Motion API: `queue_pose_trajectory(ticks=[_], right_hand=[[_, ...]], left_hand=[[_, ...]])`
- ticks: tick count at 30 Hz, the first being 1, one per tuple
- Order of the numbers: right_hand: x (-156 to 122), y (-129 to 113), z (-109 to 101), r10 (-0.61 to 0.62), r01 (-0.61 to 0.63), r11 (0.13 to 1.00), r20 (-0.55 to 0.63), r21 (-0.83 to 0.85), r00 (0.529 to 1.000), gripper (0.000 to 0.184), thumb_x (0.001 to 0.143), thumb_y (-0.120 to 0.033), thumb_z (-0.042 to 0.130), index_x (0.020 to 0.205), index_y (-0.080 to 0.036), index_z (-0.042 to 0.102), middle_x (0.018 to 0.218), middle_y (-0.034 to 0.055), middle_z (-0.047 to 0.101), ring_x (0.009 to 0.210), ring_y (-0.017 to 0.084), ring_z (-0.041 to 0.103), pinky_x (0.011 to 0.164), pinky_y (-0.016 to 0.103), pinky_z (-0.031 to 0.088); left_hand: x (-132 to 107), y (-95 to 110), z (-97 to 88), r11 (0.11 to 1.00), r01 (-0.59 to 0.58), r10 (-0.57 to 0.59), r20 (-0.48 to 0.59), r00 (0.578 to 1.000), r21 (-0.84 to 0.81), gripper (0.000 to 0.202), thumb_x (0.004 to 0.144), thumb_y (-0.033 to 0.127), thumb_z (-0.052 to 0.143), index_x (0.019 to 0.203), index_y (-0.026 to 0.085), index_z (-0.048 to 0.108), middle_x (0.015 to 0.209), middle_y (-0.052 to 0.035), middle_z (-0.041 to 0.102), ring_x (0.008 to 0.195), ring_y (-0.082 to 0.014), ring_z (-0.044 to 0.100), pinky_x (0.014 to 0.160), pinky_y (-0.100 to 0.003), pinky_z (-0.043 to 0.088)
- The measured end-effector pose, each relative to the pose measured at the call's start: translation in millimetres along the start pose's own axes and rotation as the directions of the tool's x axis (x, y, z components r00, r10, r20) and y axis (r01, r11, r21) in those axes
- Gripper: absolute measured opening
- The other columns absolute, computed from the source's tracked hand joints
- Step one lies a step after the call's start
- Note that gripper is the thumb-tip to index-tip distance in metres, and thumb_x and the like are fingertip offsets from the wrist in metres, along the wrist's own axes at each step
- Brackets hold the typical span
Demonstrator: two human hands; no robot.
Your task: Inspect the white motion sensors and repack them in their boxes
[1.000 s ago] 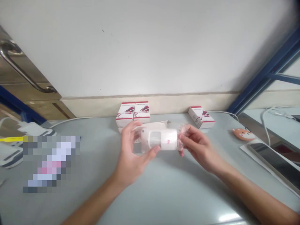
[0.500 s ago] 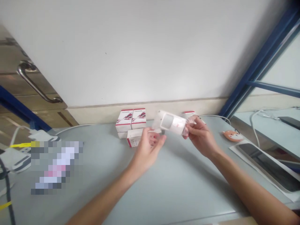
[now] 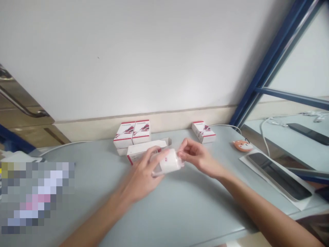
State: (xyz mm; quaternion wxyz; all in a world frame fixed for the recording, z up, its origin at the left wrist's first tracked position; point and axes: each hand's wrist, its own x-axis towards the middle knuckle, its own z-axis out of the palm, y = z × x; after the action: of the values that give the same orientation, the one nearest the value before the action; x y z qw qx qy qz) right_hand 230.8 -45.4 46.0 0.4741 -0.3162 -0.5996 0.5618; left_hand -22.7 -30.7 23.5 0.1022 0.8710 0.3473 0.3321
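Above the middle of the table, my left hand (image 3: 145, 173) is wrapped round a white device (image 3: 170, 162) with a small red mark, packed in a clear plastic bag. My right hand (image 3: 199, 156) is closed, its fingertips pinching the bag's end (image 3: 181, 161) at the right of the device. Just behind my left hand lies a white carton (image 3: 142, 149) with a red edge and a flap standing out at its right end. The device's left part is mostly covered by my left fingers.
Boxes with red patterns (image 3: 131, 132) are stacked by the wall, and another such box (image 3: 204, 132) stands further right. An orange dog-faced item (image 3: 243, 145) and a dark-screened phone (image 3: 279, 175) on white paper lie at right. Blue frame posts (image 3: 259, 68) rise there; a blurred-out item (image 3: 38, 195) is at left.
My left hand has closed round the bagged device, which has moved left and down and turned. My right hand has shifted to pinch the bag's end. The view has swung right.
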Motion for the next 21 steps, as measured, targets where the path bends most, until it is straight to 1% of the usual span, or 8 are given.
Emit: queue_pose_trajectory(ticks=[2,4,8,11,13,16,18,21], right_hand=[[0,5,4,-0.072,0.058,0.988,-0.092,-0.144,0.993,0.027,0.100,-0.045,0.069,0.092,-0.021,0.060,0.080,0.0004,0.066,0.075,0.015,0.062,0.072,0.030,0.049],[0,9,7,-0.121,0.077,0.959,-0.151,-0.274,0.981,0.025,0.103,-0.044,0.065,0.092,-0.022,0.059,0.080,0.0000,0.064,0.074,0.015,0.060,0.071,0.030,0.048],[0,11,6,-0.160,0.049,0.868,-0.185,-0.494,0.970,0.021,0.106,-0.038,0.057,0.093,-0.022,0.059,0.078,-0.0007,0.061,0.073,0.015,0.057,0.070,0.030,0.045],[0,10,6,-0.178,0.049,0.820,-0.172,-0.570,0.969,0.021,0.107,-0.036,0.053,0.093,-0.022,0.058,0.081,-0.0003,0.061,0.075,0.015,0.055,0.071,0.029,0.043],[1,9,6,-0.175,0.048,0.816,-0.166,-0.576,0.970,0.023,0.108,-0.038,0.053,0.093,-0.022,0.059,0.085,0.0004,0.061,0.078,0.015,0.055,0.073,0.029,0.043],[1,10,8,-0.113,0.030,0.880,-0.146,-0.475,0.983,0.027,0.107,-0.044,0.055,0.093,-0.022,0.060,0.087,0.0008,0.060,0.080,0.015,0.054,0.073,0.029,0.042],[0,10,9,-0.060,0.000,0.932,-0.154,-0.363,0.986,0.029,0.105,-0.048,0.058,0.094,-0.022,0.061,0.085,0.0001,0.058,0.078,0.015,0.053,0.071,0.029,0.042],[-1,9,10,-0.002,-0.050,0.973,-0.223,-0.226,0.975,0.030,0.102,-0.052,0.063,0.094,-0.022,0.063,0.083,-0.0007,0.059,0.078,0.015,0.054,0.072,0.029,0.042]], left_hand=[[-2,6,1.0,0.967,0.144,-0.139,0.038,0.990,-0.210,0.061,0.091,0.024,0.073,0.147,0.040,0.056,0.148,-0.0058,0.062,0.133,-0.0306,0.064,0.110,-0.044,0.055],[-1,15,-1.8,0.847,0.314,-0.283,0.137,0.949,-0.429,0.057,0.089,0.035,0.078,0.143,0.035,0.060,0.143,-0.0072,0.066,0.130,-0.0321,0.066,0.104,-0.042,0.058],[6,28,-14.4,0.453,0.607,-0.431,0.436,0.790,-0.653,0.062,0.089,0.048,0.078,0.144,0.028,0.058,0.124,-0.0103,0.075,0.105,-0.0300,0.076,0.089,-0.039,0.060],[9,23,-20.5,0.101,0.677,-0.356,0.609,0.709,-0.729,0.064,0.096,0.050,0.069,0.152,0.027,0.049,0.111,-0.0096,0.076,0.081,-0.0247,0.078,0.077,-0.037,0.059],[10,15,-21.6,-0.075,0.659,-0.240,0.655,0.716,-0.748,0.065,0.100,0.053,0.059,0.158,0.027,0.042,0.105,-0.0103,0.076,0.068,-0.0243,0.077,0.066,-0.036,0.058],[10,5,-22.7,-0.219,0.661,-0.094,0.690,0.718,-0.718,0.067,0.106,0.058,0.042,0.166,0.033,0.027,0.094,-0.0106,0.078,0.061,-0.0269,0.076,0.055,-0.034,0.055],[10,3,-25.1,-0.295,0.644,-0.034,0.681,0.731,-0.706,0.068,0.107,0.061,0.036,0.168,0.034,0.021,0.097,-0.0131,0.079,0.064,-0.0265,0.078,0.059,-0.033,0.056],[8,8,-30.4,-0.394,0.555,0.037,0.591,0.806,-0.732,0.082,0.100,0.067,0.051,0.167,0.028,0.025,0.121,-0.0211,0.077,0.088,-0.0263,0.080,0.079,-0.035,0.059]])
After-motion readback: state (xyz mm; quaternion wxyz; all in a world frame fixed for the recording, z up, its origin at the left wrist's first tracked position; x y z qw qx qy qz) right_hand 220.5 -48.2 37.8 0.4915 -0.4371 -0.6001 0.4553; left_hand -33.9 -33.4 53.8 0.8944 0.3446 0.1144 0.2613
